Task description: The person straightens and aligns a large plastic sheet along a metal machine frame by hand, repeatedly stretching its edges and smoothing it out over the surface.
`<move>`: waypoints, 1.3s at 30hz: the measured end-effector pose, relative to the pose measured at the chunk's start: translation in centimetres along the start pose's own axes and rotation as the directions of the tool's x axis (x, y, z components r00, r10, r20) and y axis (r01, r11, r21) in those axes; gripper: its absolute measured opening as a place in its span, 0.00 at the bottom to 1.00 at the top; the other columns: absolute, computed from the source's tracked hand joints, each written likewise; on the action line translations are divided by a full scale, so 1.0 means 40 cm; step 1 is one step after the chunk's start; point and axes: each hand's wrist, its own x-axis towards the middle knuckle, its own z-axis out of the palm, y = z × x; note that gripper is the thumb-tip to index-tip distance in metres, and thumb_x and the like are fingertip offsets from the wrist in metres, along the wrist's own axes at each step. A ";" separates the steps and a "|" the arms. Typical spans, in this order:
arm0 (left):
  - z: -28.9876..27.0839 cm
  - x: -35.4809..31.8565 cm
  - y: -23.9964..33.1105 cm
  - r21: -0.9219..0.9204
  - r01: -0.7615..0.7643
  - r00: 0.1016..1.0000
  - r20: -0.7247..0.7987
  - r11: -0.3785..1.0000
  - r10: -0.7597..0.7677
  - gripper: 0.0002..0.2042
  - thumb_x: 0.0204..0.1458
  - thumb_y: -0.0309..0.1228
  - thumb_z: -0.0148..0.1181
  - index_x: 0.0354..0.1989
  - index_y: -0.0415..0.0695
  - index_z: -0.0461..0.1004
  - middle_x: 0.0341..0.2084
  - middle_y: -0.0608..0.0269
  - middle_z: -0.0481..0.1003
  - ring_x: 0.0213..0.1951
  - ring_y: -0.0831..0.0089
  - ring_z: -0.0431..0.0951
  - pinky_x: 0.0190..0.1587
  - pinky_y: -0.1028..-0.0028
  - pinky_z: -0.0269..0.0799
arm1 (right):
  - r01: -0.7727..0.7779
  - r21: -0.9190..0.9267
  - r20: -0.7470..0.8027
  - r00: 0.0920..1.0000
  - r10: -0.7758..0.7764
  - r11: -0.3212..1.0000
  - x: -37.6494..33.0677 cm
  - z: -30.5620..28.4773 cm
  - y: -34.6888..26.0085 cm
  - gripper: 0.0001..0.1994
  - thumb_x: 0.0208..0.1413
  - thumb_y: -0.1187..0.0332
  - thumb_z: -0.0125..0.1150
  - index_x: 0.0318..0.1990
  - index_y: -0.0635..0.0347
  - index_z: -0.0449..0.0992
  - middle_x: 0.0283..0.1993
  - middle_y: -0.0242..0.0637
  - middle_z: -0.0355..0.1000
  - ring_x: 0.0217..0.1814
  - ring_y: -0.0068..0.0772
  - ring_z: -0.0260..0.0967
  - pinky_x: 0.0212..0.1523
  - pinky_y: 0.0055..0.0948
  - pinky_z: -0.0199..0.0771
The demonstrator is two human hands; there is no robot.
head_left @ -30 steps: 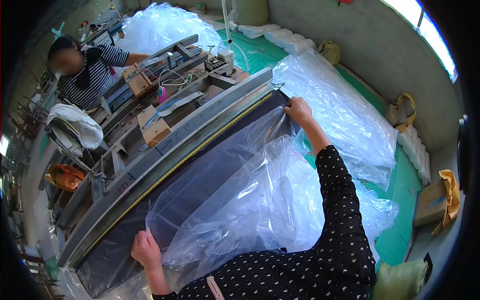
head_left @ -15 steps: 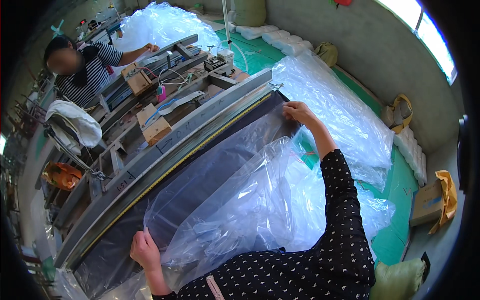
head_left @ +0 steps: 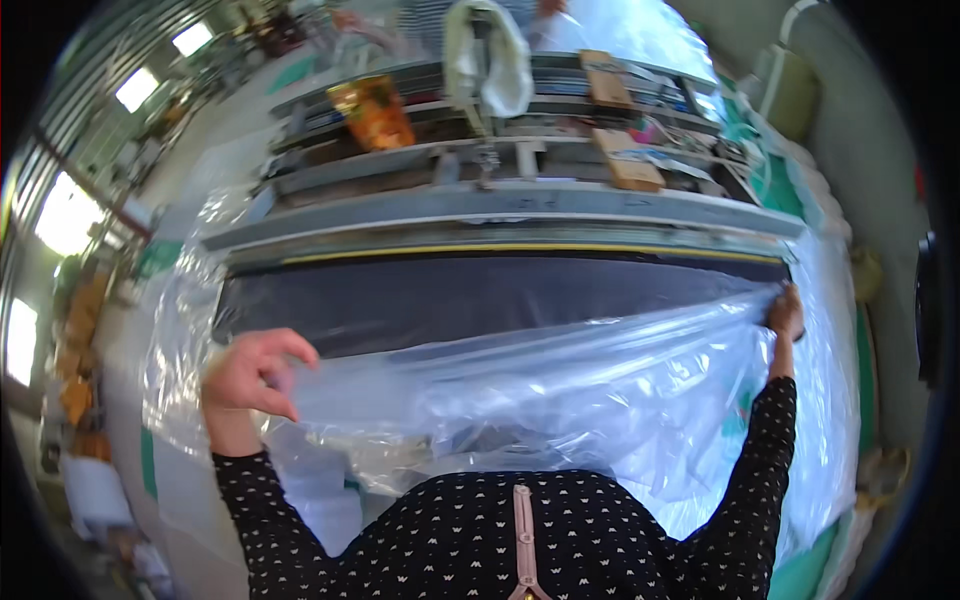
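A clear plastic sheet (head_left: pixel 560 375) lies in folds over a dark flat work surface (head_left: pixel 430 300) in front of me. At the surface's right end my right hand (head_left: pixel 786 312) is closed on the sheet's edge. My left hand (head_left: pixel 255 378), slightly blurred, hangs over the left part with thumb and fingers curved apart and nothing between them. The sheet's near edge passes close beside it. A yellow measuring tape (head_left: pixel 480 248) runs along the far side of the dark surface, below a long grey metal bar (head_left: pixel 500 205).
Beyond the bar, a metal frame carries wooden blocks (head_left: pixel 632 165), an orange bag (head_left: pixel 372 112) and a white cloth (head_left: pixel 487 60). A person in a striped top (head_left: pixel 425 25) is on the far side. More plastic film (head_left: pixel 825 380) lies at the right beside the wall.
My view has turned leftward and now faces the bench squarely. My left hand has let go of the plastic sheet and its fingers have opened. My right hand still grips the sheet's edge.
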 end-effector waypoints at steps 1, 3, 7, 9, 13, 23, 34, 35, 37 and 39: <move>-0.019 -0.103 0.061 0.043 0.228 0.969 -0.108 0.973 -0.222 0.14 0.35 0.28 0.66 0.29 0.39 0.69 0.13 0.73 0.66 0.15 0.88 0.63 0.17 0.84 0.54 | -0.209 0.218 0.237 0.959 0.156 0.953 -0.006 -0.014 -0.175 0.13 0.47 0.75 0.41 0.39 0.64 0.70 0.47 0.42 0.65 0.55 0.34 0.57 0.55 0.24 0.56; -0.087 -0.209 0.037 0.069 0.449 0.857 -0.315 0.891 -0.408 0.10 0.36 0.25 0.63 0.28 0.41 0.70 0.12 0.71 0.67 0.15 0.88 0.63 0.16 0.82 0.54 | 0.153 -0.160 0.007 0.988 -0.154 0.975 0.018 -0.004 0.039 0.14 0.50 0.76 0.39 0.43 0.65 0.69 0.45 0.47 0.67 0.49 0.41 0.63 0.52 0.30 0.62; -0.163 -0.540 -0.087 0.202 0.839 0.372 -0.891 0.505 -0.261 0.02 0.42 0.26 0.56 0.24 0.42 0.70 0.12 0.70 0.66 0.18 0.84 0.65 0.19 0.79 0.58 | 0.123 -0.158 0.059 0.992 -0.115 0.980 0.002 -0.046 -0.007 0.18 0.52 0.75 0.37 0.51 0.66 0.64 0.52 0.44 0.64 0.57 0.37 0.59 0.58 0.26 0.56; -0.173 -0.695 -0.180 0.225 0.894 0.282 -0.954 0.389 -0.097 0.03 0.44 0.27 0.54 0.24 0.43 0.70 0.12 0.71 0.64 0.19 0.82 0.66 0.20 0.77 0.59 | 0.001 0.221 0.056 0.998 -0.014 0.975 0.008 -0.051 -0.020 0.19 0.53 0.68 0.39 0.52 0.60 0.63 0.48 0.48 0.66 0.53 0.45 0.62 0.53 0.35 0.60; -0.141 -0.777 -0.350 -0.061 0.640 0.196 -0.951 0.766 -0.239 0.06 0.46 0.31 0.57 0.27 0.41 0.72 0.21 0.69 0.73 0.25 0.76 0.71 0.28 0.73 0.64 | 0.029 0.134 0.064 0.997 -0.038 0.991 0.021 0.031 0.018 0.21 0.50 0.71 0.39 0.53 0.63 0.63 0.56 0.49 0.60 0.57 0.45 0.58 0.56 0.33 0.56; 0.032 -0.493 -0.754 -0.308 0.290 0.142 -0.923 0.906 -0.359 0.08 0.47 0.28 0.54 0.35 0.40 0.71 0.24 0.68 0.72 0.24 0.80 0.71 0.30 0.80 0.66 | -0.070 0.131 0.132 0.990 0.053 0.989 0.008 -0.048 -0.074 0.18 0.52 0.70 0.36 0.48 0.61 0.67 0.48 0.49 0.67 0.50 0.49 0.64 0.51 0.38 0.62; -0.326 -0.347 -0.597 0.048 0.966 0.156 -0.891 0.253 -0.427 0.04 0.47 0.33 0.54 0.30 0.50 0.70 0.32 0.62 0.72 0.33 0.64 0.71 0.35 0.73 0.66 | -0.058 0.247 0.194 0.981 0.009 0.967 -0.022 -0.106 -0.115 0.22 0.49 0.73 0.39 0.54 0.66 0.62 0.55 0.47 0.63 0.58 0.43 0.58 0.59 0.31 0.55; -0.325 -0.320 -0.620 0.056 0.966 0.162 -0.891 0.252 -0.424 0.04 0.47 0.33 0.54 0.30 0.50 0.70 0.32 0.62 0.72 0.33 0.64 0.71 0.35 0.73 0.66 | -0.031 0.156 0.223 0.975 -0.004 0.987 -0.020 -0.124 -0.125 0.22 0.50 0.73 0.38 0.54 0.66 0.63 0.55 0.48 0.63 0.59 0.43 0.58 0.59 0.31 0.54; -0.310 -0.229 -0.687 0.090 0.926 0.200 -0.940 0.366 -0.276 0.07 0.48 0.36 0.53 0.31 0.47 0.70 0.33 0.57 0.71 0.34 0.60 0.72 0.33 0.65 0.67 | -0.005 0.112 0.108 0.994 -0.007 0.994 -0.032 -0.097 -0.027 0.21 0.51 0.72 0.36 0.53 0.66 0.64 0.54 0.49 0.63 0.59 0.44 0.58 0.59 0.31 0.54; -0.289 -0.171 -0.697 0.160 0.932 0.224 -0.960 0.325 -0.169 0.07 0.46 0.36 0.54 0.30 0.47 0.71 0.35 0.59 0.71 0.38 0.59 0.71 0.37 0.64 0.66 | 0.000 0.108 0.089 0.996 -0.010 0.994 -0.049 -0.081 0.021 0.20 0.52 0.72 0.36 0.53 0.65 0.64 0.54 0.49 0.63 0.57 0.45 0.59 0.59 0.32 0.55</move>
